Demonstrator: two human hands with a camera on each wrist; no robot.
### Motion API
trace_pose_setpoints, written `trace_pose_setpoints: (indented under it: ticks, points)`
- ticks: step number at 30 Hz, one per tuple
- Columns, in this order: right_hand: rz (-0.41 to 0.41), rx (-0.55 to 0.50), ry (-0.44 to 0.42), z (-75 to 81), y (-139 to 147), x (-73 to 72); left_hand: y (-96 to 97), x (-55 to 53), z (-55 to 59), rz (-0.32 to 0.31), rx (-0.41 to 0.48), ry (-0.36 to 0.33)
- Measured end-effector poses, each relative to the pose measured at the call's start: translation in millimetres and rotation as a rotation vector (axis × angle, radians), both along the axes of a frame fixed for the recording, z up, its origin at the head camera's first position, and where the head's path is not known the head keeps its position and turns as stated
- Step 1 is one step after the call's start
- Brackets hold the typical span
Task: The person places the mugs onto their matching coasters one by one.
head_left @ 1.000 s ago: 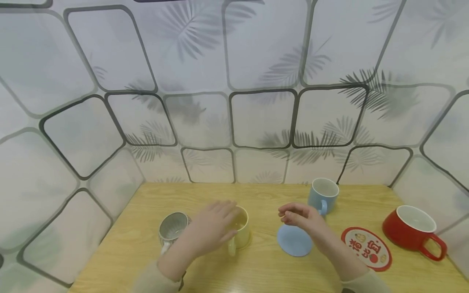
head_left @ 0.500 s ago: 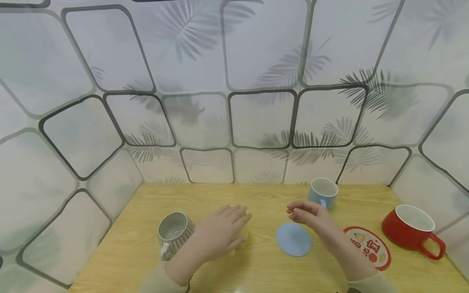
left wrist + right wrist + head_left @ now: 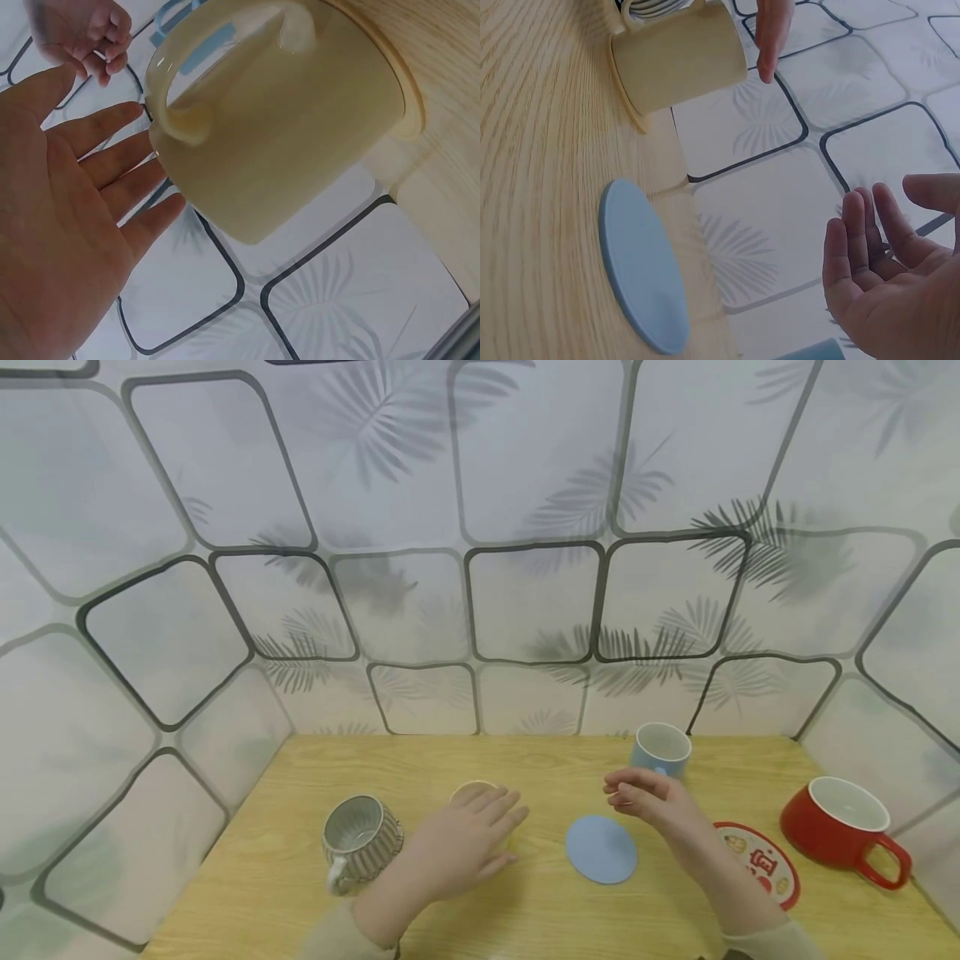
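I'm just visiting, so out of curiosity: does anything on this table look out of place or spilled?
I see no spill. Slightly odd: the flat, round light-blue coaster lies bare, while the cylindrical light-blue mug stands behind it. By contrast, the cylindrical pale-yellow mug sits on a round yellow coaster.

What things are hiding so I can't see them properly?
- Head view: most of the yellow mug, including its inside bottom, behind the left hand.
- Head view: most of the handle on the blue mug, behind the right hand.
- Head view: the left part of the red-rimmed coaster, behind the right forearm.
- Right wrist view: most of the striped mug, cut off by the top edge.
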State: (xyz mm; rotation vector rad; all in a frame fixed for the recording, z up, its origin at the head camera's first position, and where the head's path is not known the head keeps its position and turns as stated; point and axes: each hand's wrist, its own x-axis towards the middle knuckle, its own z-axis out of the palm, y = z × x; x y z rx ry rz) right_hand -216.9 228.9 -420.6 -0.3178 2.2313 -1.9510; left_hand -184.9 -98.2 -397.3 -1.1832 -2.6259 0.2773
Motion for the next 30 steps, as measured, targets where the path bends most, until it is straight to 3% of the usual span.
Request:
trace_pose_setpoints:
  ticks: [7,21,30]
  points:
    - [-0.040,0.006,0.005,-1.6,9.8,1.3,6.3,0.6,-5.8,-0.005,0.001,-0.019]
    - [-0.093,-0.046,-0.033,-5.3,25.6,1.7,20.5,2.3,-18.5,-0.070,-0.016,-0.024]
    - [-0.097,-0.069,-0.049,-8.3,35.6,-0.8,29.8,5.0,-20.0,-0.083,-0.036,-0.031]
